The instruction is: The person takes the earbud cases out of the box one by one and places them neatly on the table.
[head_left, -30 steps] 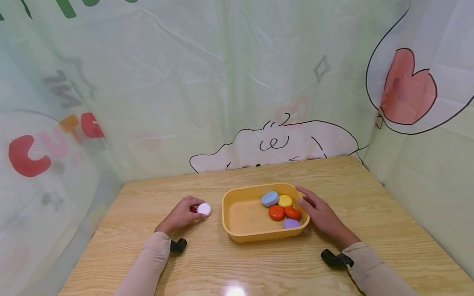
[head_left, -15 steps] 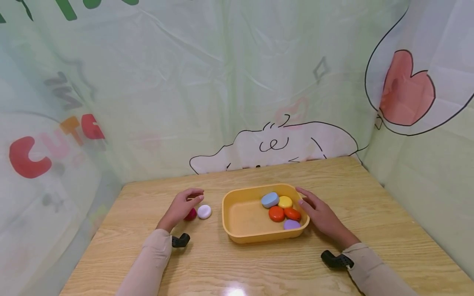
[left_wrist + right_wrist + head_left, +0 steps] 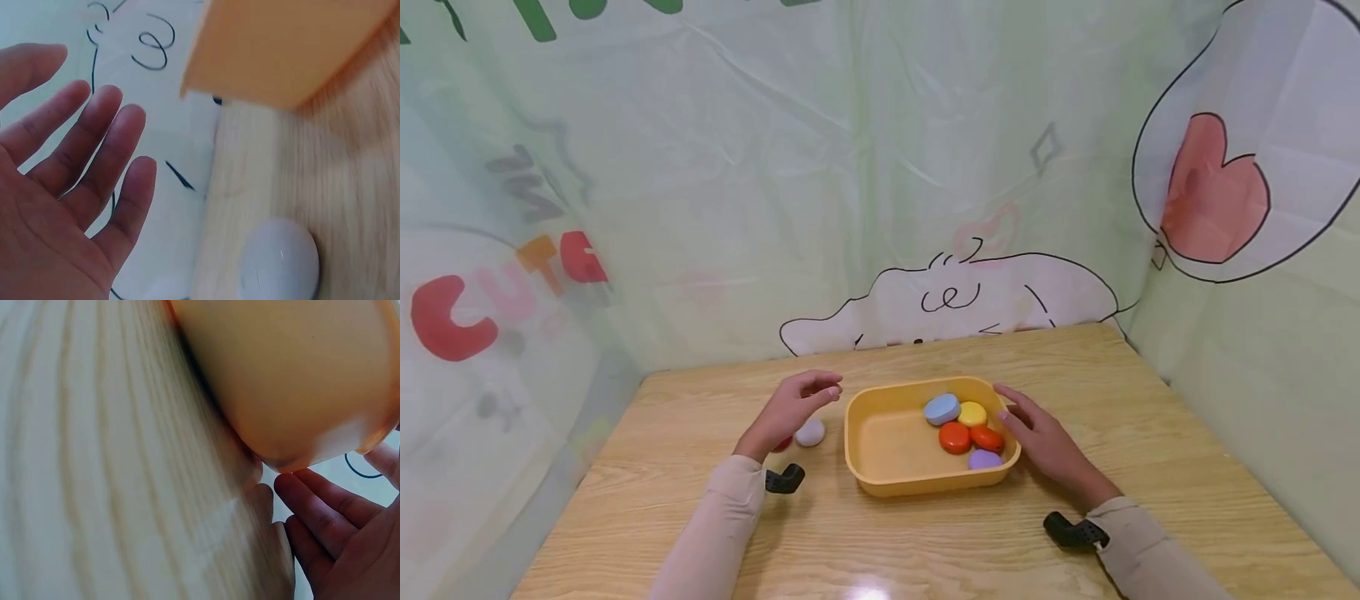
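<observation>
My left hand (image 3: 792,410) hovers left of the yellow tray (image 3: 895,487), its fingers loosely spread and holding nothing, as the left wrist view also shows. Below it on the table lie a smooth white rounded piece (image 3: 810,432) and a dark red piece (image 3: 782,444), the latter mostly hidden. My right hand (image 3: 1051,442) rests against the tray's right end, fingertips on the outer wall and thumb near the rim. Inside, at the right, are smooth rounded pieces: light blue (image 3: 942,409), yellow (image 3: 972,414), purple (image 3: 985,460), and two red ones (image 3: 954,437).
The wooden table (image 3: 880,550) reaches back to a printed curtain (image 3: 737,208) with cartoon drawings. Black wrist mounts (image 3: 1075,533) sit on both sleeves. The left half of the tray shows bare floor.
My left hand has let go of the white piece, lifted, and moved right toward the tray. The right hand stays at the tray's end. The head view has shifted slightly.
</observation>
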A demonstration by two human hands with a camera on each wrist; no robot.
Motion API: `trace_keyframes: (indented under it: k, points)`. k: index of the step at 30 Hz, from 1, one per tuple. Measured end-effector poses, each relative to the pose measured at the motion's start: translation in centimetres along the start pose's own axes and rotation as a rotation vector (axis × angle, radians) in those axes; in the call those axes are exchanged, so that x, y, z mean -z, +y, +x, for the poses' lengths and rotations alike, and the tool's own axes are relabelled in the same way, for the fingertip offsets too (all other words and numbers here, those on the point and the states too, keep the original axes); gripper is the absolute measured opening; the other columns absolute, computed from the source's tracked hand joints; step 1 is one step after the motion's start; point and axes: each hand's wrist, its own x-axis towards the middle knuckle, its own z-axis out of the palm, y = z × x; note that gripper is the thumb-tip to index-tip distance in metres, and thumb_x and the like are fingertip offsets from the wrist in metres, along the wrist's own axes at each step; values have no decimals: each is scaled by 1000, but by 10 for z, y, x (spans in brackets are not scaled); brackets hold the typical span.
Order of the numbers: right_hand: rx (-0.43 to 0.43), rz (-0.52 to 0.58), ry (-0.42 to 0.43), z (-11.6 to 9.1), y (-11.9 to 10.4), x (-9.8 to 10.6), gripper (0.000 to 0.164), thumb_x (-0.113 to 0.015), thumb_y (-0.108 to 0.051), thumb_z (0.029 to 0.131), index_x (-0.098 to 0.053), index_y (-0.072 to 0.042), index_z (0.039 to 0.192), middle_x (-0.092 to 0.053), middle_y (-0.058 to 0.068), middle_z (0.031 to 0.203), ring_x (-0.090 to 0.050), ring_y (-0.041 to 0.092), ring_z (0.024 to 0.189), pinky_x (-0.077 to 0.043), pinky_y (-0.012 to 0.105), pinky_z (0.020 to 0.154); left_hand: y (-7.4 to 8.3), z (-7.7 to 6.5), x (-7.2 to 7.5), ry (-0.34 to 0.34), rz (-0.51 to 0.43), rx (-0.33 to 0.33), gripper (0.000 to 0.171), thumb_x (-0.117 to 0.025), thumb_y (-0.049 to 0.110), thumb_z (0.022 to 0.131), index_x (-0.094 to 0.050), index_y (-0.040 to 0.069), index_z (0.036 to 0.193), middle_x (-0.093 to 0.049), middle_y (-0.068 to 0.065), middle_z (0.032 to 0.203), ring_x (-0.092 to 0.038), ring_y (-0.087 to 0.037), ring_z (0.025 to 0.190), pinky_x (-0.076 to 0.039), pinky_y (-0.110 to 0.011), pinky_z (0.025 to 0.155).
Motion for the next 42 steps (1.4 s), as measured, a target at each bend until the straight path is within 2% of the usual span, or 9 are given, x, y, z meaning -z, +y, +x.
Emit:
trace_keyframes:
  k: [5, 11, 17, 21, 25, 28, 32, 38, 42]
  points:
    - [-11, 3, 0, -1, -2, -1, 56, -45, -38, 107, -32, -18, 158, -37, 21, 155, -41, 45, 135, -41, 60, 103, 10, 5, -10, -27, -23, -2, 34, -64, 35, 99, -67, 17, 128, -67, -3, 125, -63, -19, 110, -48, -44, 100]
    - [-12, 5, 3, -2, -3, -1, 55, -45, -37, 108, -32, -17, 158, -36, 21, 156, -40, 45, 136, -39, 61, 104, 18, 12, -20, -86, -71, -45, 35, -64, 28, 100, -65, 8, 129, -68, -13, 122, -66, -21, 106, -51, -38, 96]
    - [-8, 9, -5, -2, -4, -1, 56, -45, -38, 108, -32, -17, 158, -34, 20, 157, -38, 46, 137, -37, 62, 105, 25, 19, -31, -136, -119, -32, 34, -63, 26, 100, -65, 7, 128, -70, -13, 117, -67, -20, 105, -52, -36, 94]
    - [-9, -2, -1, -3, -3, 0, 56, -44, -40, 107, -32, -18, 158, -35, 20, 156, -39, 46, 137, -38, 62, 104, 35, 28, -40, -220, -125, -33, 35, -61, 27, 102, -64, 7, 130, -70, -11, 118, -66, -20, 106, -52, -36, 94]
    - [-6, -11, 0, -2, -2, 1, 57, -44, -42, 107, -32, -19, 158, -36, 21, 156, -39, 46, 136, -39, 62, 103, 40, 38, -48, -299, -106, -16, 36, -59, 30, 102, -64, 9, 131, -67, -14, 122, -66, -20, 107, -52, -35, 94]
    - [-1, -11, -2, -2, -1, 1, 57, -44, -42, 107, -32, -18, 158, -36, 21, 155, -40, 46, 136, -39, 61, 103, 43, 44, -54, -360, -112, 10, 36, -58, 29, 103, -64, 6, 130, -64, -21, 126, -66, -23, 109, -52, -35, 94]
    - [1, -7, 1, -4, 0, 1, 56, -44, -39, 108, -32, -17, 157, -38, 21, 154, -41, 45, 135, -40, 61, 103, 45, 52, -64, -446, -118, 36, 37, -58, 27, 103, -64, 2, 129, -63, -21, 129, -65, -26, 111, -52, -34, 94]
    - [-15, 11, -5, -4, -3, 1, 56, -45, -40, 107, -32, -19, 158, -37, 21, 155, -41, 45, 136, -40, 60, 103, 49, 57, -80, -582, 3, 31, 43, -59, 35, 101, -65, 4, 130, -69, -13, 120, -63, -30, 114, -51, -37, 95]
    - [-29, 19, -4, -3, -4, 0, 57, -45, -42, 107, -32, -21, 158, -36, 20, 156, -40, 45, 136, -39, 61, 104, 51, 60, -87, -608, 30, 50, 42, -59, 36, 101, -67, 4, 128, -70, -14, 114, -63, -31, 112, -52, -37, 94]
